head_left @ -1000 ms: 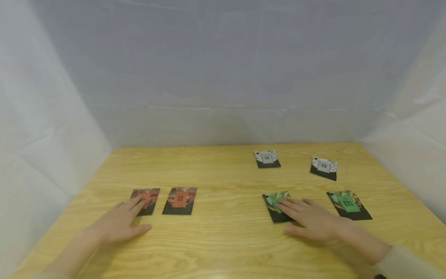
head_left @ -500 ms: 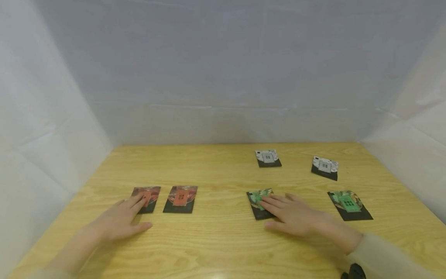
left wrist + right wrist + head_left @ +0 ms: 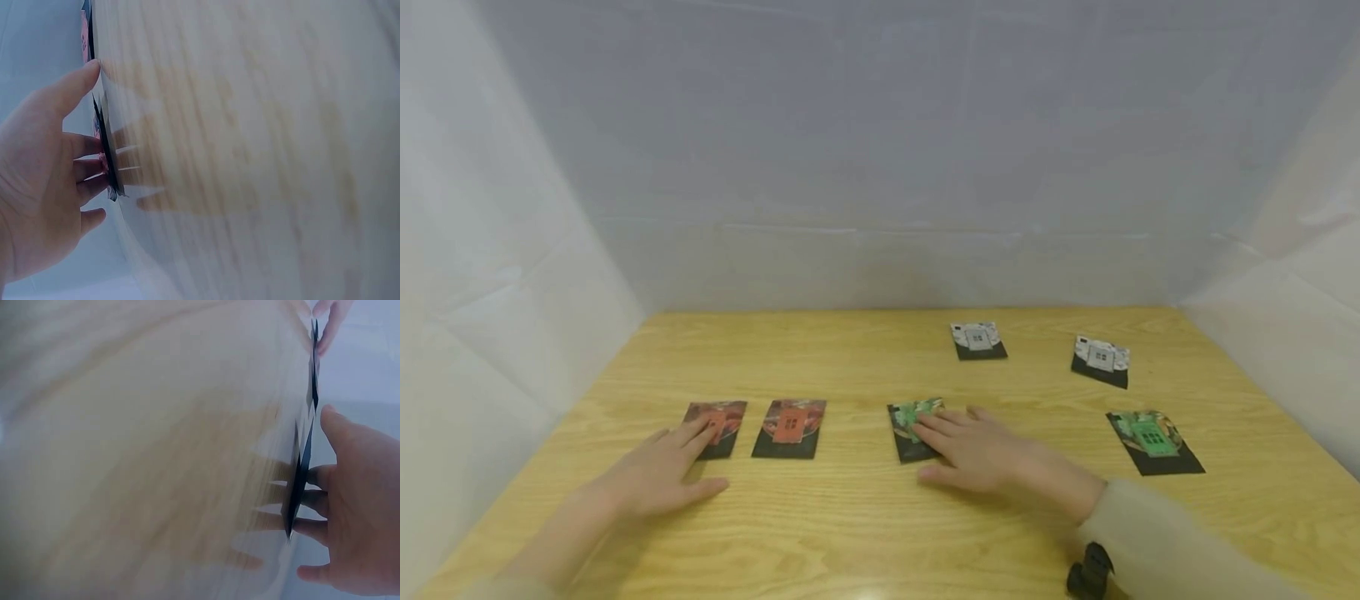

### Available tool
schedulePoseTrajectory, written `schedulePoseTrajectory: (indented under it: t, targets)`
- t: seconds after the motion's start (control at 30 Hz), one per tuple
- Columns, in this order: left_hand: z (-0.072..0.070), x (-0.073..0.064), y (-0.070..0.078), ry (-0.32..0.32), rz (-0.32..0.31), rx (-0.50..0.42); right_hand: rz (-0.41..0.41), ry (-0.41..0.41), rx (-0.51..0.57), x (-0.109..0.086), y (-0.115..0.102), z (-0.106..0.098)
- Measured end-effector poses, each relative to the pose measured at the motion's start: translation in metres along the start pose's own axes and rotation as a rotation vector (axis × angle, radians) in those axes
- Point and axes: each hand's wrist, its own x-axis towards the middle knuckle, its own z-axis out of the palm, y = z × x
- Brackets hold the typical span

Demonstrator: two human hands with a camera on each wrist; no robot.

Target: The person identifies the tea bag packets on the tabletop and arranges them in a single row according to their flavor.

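Note:
In the head view my left hand (image 3: 651, 477) lies with straight fingers on a flat packet with a red label (image 3: 718, 450), covering its left part. Just right of it is a second red-label packet (image 3: 788, 427), untouched. My right hand (image 3: 981, 452) presses straight fingertips on a green-label packet (image 3: 913, 450) near the table's middle, hiding its right side. The left wrist view shows the fingers of my left hand (image 3: 44, 169) against the packet's face (image 3: 107, 153). From the right wrist, the green-label packet (image 3: 297, 487) is seen edge-on under my fingertips.
Another green-label packet (image 3: 1156, 442) lies to the right, beyond my right forearm. Two packets with grey-white labels (image 3: 978, 342) rest farther back on the wooden table (image 3: 820, 533). White sheeting (image 3: 880, 167) walls the back and both sides.
My right hand has slid the green-label packet leftward across the table, toward the red-label packets. The left hand stays in place on its packet.

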Motion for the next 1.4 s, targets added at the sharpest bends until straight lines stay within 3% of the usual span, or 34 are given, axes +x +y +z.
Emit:
schedulePoseTrajectory:
  t: [0.67,0.9,1.4]
  targets:
    - [-0.002,-0.002,0.001,0.002,-0.003,0.001,0.017,-0.01,-0.049,0.046,-0.04,-0.006]
    - [-0.002,0.0,0.001,-0.008,-0.002,0.02,0.024,-0.025,-0.065,0.051,-0.048,-0.006]
    - [0.003,-0.003,-0.001,0.036,0.001,0.082,0.041,-0.044,-0.08,0.055,-0.051,-0.007]
